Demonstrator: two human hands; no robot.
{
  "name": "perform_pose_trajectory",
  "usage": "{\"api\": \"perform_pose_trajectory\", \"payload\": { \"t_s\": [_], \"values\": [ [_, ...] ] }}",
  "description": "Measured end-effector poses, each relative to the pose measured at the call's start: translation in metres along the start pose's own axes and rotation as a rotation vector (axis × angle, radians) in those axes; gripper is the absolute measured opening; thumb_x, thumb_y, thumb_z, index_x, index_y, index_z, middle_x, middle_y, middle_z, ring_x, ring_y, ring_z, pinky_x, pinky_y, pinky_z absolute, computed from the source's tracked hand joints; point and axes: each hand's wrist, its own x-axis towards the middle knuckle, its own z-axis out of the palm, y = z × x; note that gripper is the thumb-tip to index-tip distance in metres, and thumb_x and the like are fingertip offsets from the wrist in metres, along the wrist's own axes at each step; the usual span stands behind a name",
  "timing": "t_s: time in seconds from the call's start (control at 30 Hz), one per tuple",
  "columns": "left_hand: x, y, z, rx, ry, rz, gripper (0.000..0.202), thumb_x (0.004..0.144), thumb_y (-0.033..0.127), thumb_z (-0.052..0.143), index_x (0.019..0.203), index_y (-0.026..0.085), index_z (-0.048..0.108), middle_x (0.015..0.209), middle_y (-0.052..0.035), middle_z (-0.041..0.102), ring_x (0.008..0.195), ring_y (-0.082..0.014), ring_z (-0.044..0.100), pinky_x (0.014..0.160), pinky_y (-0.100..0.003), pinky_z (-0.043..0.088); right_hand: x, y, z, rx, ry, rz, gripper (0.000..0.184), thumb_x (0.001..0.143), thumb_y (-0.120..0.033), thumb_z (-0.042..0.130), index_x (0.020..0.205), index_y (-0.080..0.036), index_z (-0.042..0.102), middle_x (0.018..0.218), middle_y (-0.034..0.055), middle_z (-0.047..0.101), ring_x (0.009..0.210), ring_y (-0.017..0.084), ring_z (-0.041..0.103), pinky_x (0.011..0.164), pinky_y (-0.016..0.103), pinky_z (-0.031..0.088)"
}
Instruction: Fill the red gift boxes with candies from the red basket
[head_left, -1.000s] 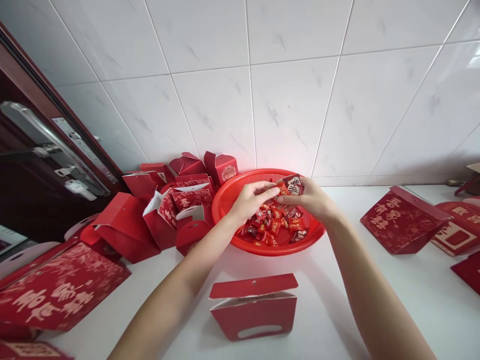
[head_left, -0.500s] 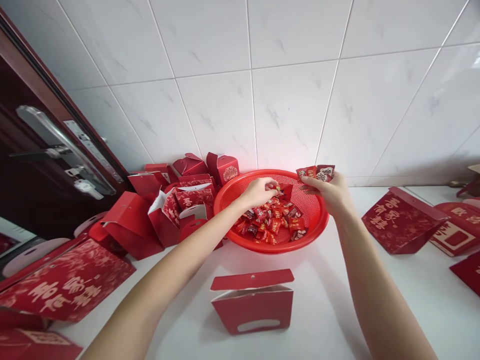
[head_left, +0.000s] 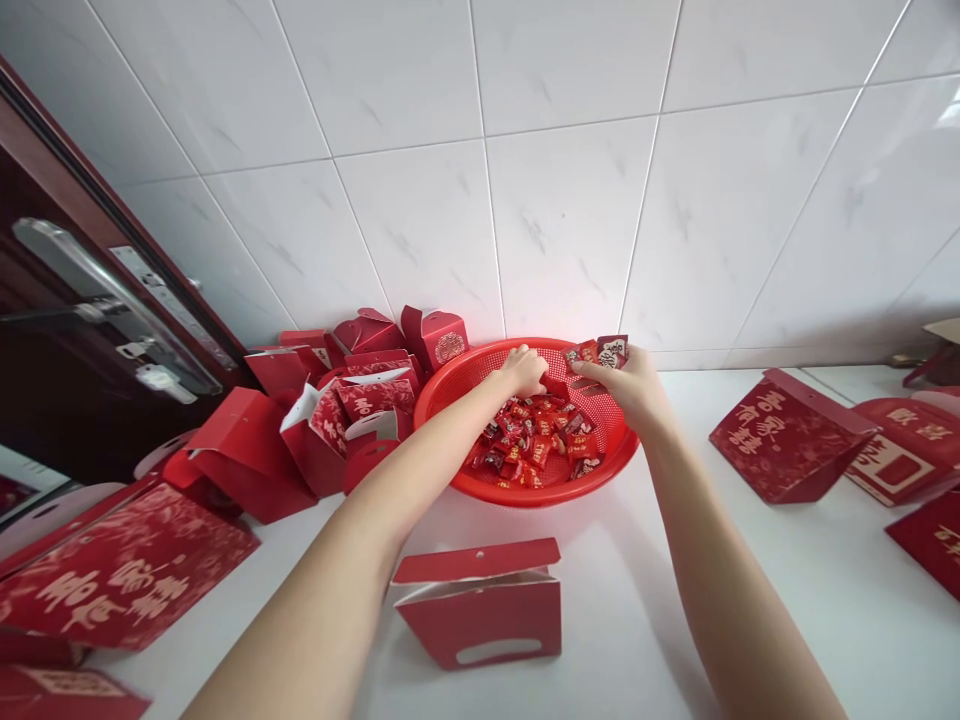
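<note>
A red plastic colander basket (head_left: 621, 462) stands against the tiled wall, with a heap of small wrapped candies (head_left: 536, 440) in it, red and dark brown. My left hand (head_left: 525, 370) reaches over the heap near the far side, fingers curled down; what they hold, if anything, is hidden. Above the basket's right rim, my right hand (head_left: 634, 385) pinches several wrapped candies (head_left: 598, 352) between thumb and fingers. In front of the basket a red gift box (head_left: 495, 615) stands with its top flap partly raised and a slot in its side.
Many red gift boxes (head_left: 251, 450) crowd the left side, some with gold lettering. More boxes (head_left: 791, 435) stand at the right on the white tabletop (head_left: 622, 600). A dark door with a metal handle (head_left: 97, 290) is at the far left.
My left hand has pushed slightly deeper toward the candies, its fingers now curled down. The right hand, still holding its candies, has come a little closer to the left. The view has shifted slightly.
</note>
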Motion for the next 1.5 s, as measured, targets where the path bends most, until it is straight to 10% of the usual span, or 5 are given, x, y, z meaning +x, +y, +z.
{"api": "perform_pose_trajectory", "payload": {
  "t_s": [0.33, 0.63, 0.97, 1.33, 1.5],
  "values": [
    [-0.030, -0.019, -0.036, -0.452, 0.272, -0.158, 0.032, 0.102, 0.028, 0.041, 0.112, 0.011, 0.067, 0.108, -0.0112, 0.073, 0.091, -0.0214, 0.068, 0.080, -0.030, 0.050, -0.003, -0.004, -0.006, -0.091, -0.180, 0.067, 0.019, 0.061, -0.016, 0.081, 0.076, -0.016, 0.068, 0.068, 0.0038, 0.073, 0.060, 0.018, 0.069, 0.057, 0.029, 0.059],
    [-0.119, -0.019, -0.036, -1.190, 0.415, -0.053, 0.048, 0.081, 0.057, 0.075, 0.108, 0.017, 0.071, 0.100, -0.0063, 0.074, 0.102, -0.0221, 0.066, 0.096, -0.034, 0.048, -0.010, 0.004, 0.011, -0.827, -0.698, -0.040, 0.017, 0.065, -0.022, 0.076, 0.073, -0.021, 0.060, 0.074, 0.0005, 0.065, 0.073, 0.022, 0.064, 0.064, 0.033, 0.051],
    [-0.147, -0.017, -0.024, -1.116, 0.389, -0.099, 0.046, 0.064, 0.048, 0.090, 0.094, 0.017, 0.075, 0.073, -0.0003, 0.067, 0.073, -0.0171, 0.064, 0.077, -0.032, 0.050, -0.013, 0.016, 0.025, -1.119, -0.862, 0.219, 0.041, 0.061, -0.014, 0.077, 0.101, -0.019, 0.068, 0.113, 0.0112, 0.071, 0.095, 0.030, 0.071, 0.073, 0.034, 0.057],
    [-0.143, -0.009, -0.019, -1.078, 0.412, -0.057, 0.043, 0.060, 0.045, 0.092, 0.089, 0.018, 0.076, 0.088, -0.0049, 0.074, 0.087, -0.0202, 0.065, 0.079, -0.032, 0.053, -0.014, -0.009, -0.003, -0.484, -0.992, -0.014, 0.054, 0.071, -0.035, 0.083, 0.119, -0.020, 0.067, 0.101, 0.0036, 0.073, 0.095, 0.022, 0.069, 0.083, 0.032, 0.056],
    [-0.144, 0.001, -0.023, -1.087, 0.440, -0.016, 0.043, 0.066, 0.052, 0.089, 0.091, 0.019, 0.078, 0.092, -0.0053, 0.076, 0.089, -0.0215, 0.068, 0.079, -0.031, 0.054, -0.022, -0.017, 0.005, -0.331, -0.748, -0.057, 0.048, 0.077, -0.044, 0.084, 0.117, -0.022, 0.071, 0.061, -0.0055, 0.061, 0.056, 0.015, 0.058, 0.055, 0.027, 0.048]
  ]
}}
